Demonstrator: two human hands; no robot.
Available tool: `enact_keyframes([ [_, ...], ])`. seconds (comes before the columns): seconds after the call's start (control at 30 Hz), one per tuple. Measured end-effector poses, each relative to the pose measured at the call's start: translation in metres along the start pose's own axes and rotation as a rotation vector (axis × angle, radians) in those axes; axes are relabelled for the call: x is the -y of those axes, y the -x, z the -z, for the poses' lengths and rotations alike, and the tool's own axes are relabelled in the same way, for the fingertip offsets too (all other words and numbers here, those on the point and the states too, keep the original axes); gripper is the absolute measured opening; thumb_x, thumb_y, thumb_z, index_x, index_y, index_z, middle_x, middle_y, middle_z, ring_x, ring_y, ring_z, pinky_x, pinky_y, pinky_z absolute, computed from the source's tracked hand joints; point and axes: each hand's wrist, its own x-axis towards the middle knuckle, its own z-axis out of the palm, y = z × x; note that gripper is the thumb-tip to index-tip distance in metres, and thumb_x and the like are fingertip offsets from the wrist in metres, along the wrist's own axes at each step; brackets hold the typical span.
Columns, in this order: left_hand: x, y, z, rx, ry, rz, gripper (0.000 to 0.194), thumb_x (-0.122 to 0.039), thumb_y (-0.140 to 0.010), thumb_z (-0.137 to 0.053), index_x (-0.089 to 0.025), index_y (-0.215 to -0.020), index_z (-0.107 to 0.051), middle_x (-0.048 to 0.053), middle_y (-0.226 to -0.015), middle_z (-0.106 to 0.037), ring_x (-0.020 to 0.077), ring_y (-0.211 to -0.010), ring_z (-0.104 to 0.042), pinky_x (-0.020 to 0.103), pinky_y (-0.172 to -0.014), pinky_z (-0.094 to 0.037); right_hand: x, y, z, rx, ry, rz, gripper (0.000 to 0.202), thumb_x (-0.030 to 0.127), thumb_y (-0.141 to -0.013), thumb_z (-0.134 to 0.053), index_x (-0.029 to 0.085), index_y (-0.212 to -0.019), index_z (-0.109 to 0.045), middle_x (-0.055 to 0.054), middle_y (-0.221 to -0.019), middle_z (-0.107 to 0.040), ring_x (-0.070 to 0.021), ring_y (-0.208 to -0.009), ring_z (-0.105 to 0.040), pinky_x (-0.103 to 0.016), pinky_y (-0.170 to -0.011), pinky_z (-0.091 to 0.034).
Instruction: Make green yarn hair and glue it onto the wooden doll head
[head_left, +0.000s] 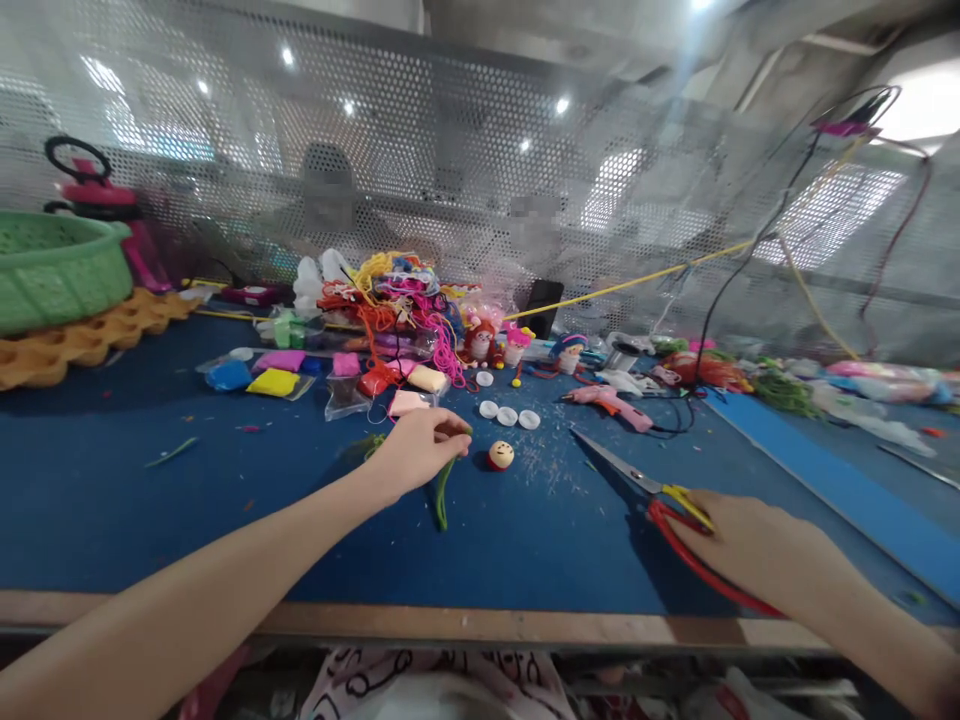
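Observation:
Pinched in the fingers of my left hand (426,450) is a bundle of green yarn (441,498), whose loose end hangs toward the blue table. My right hand (757,540) grips a pair of scissors (634,475) with red and yellow handles; the blades point up and left, close together. Between the hands a small round doll head (501,456) with a drawn face and a red base sits on the table, just right of my left fingers. Several white plastic caps (507,416) lie behind it.
Clay packets (274,382) and tangled coloured yarn (405,300) lie at the back left. Small finished dolls (570,352) stand at the back middle. A pink glue gun (611,405) with a black cord rests behind the scissors. A green basket (60,270) stands far left.

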Motion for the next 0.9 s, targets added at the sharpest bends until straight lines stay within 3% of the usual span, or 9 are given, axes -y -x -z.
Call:
enact_keyframes([
  [0.27,0.011,-0.009,-0.004,-0.104,-0.208,-0.128,0.013,-0.014,-0.081,-0.065,-0.019,-0.093,-0.065,0.004,-0.078,-0.071,0.0214,-0.076,-0.069,0.035,-0.075,-0.052,-0.014,-0.024,0.002,0.144,0.04,0.042,0.052,0.057,-0.091,-0.041,0.026,-0.125,-0.067,-0.015,-0.121,-0.072,-0.0369,-0.104,-0.07,-0.05,-0.086,-0.055],
  [0.47,0.008,-0.014,-0.003,-0.156,-0.199,-0.189,0.015,-0.018,-0.084,-0.062,-0.019,-0.098,-0.066,0.009,-0.097,-0.074,0.0236,-0.09,-0.07,0.036,-0.084,-0.051,-0.042,-0.043,-0.021,-0.009,-0.116,0.242,0.044,0.042,-0.092,-0.045,0.025,-0.127,-0.067,-0.013,-0.133,-0.066,-0.0307,-0.12,-0.064,-0.042,-0.102,-0.05],
  [0.6,-0.012,-0.009,0.018,-0.256,-0.282,-0.281,0.021,-0.018,-0.089,-0.049,-0.02,-0.103,-0.064,0.012,-0.109,-0.071,0.0257,-0.096,-0.067,0.039,-0.089,-0.049,-0.046,-0.05,-0.026,-0.07,-0.175,0.308,0.044,0.038,-0.092,-0.045,0.021,-0.126,-0.068,-0.018,-0.133,-0.065,-0.0318,-0.12,-0.063,-0.041,-0.104,-0.047],
  [0.7,-0.029,0.002,0.041,-0.322,-0.69,-0.225,0.027,-0.023,-0.083,-0.057,-0.016,-0.109,-0.06,0.02,-0.115,-0.066,0.0377,-0.112,-0.061,0.049,-0.095,-0.045,-0.044,-0.057,-0.026,-0.068,-0.211,0.285,0.042,0.038,-0.091,-0.049,0.026,-0.126,-0.068,-0.016,-0.131,-0.068,-0.0294,-0.114,-0.067,-0.036,-0.096,-0.051],
  [0.8,-0.034,0.012,0.054,-0.135,-0.967,0.018,0.043,-0.045,-0.082,-0.061,-0.014,-0.112,-0.059,0.026,-0.116,-0.066,0.0465,-0.106,-0.064,0.053,-0.086,-0.048,-0.042,-0.063,-0.024,-0.056,-0.197,0.255,0.038,0.037,-0.088,-0.055,0.027,-0.12,-0.072,-0.014,-0.12,-0.073,-0.0301,-0.104,-0.071,-0.036,-0.087,-0.054],
  [0.9,-0.028,0.015,0.057,0.053,-1.024,0.102,0.041,-0.037,-0.078,-0.064,-0.015,-0.113,-0.06,0.025,-0.117,-0.068,0.0457,-0.098,-0.068,0.048,-0.079,-0.051,-0.033,-0.062,-0.013,-0.086,-0.156,0.238,0.034,0.04,-0.087,-0.056,0.023,-0.109,-0.076,-0.016,-0.112,-0.075,-0.0341,-0.101,-0.071,-0.043,-0.09,-0.052],
])
